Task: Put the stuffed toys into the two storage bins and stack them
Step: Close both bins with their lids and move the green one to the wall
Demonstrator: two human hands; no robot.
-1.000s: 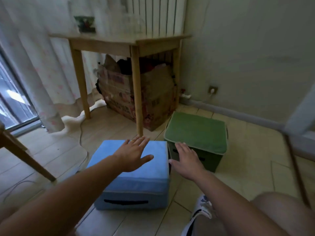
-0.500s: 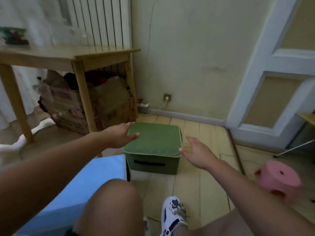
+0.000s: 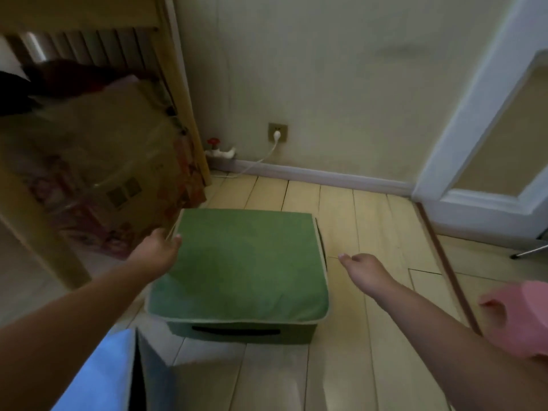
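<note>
Two hands flank the green bin (image 3: 237, 262), which sits lidded on the pale plank floor (image 3: 370, 336) near the wall. The left hand (image 3: 157, 250) is spread open, thumb touching the lid's far-left edge; the right hand (image 3: 364, 268) hovers open just beside the right wall, holding nothing. The blue bin (image 3: 98, 372) stands at the near left, close to the green one. No stuffed toys show, so they are presumably inside already.

The risk, I judge, lies in the lift: the fabric walls look soft and the padded lid domes slightly, so a squeeze from both sides could buckle them, or the lid could slide off. A wooden table leg (image 3: 184, 93) and cardboard box (image 3: 98, 161) crowd the left side.
</note>
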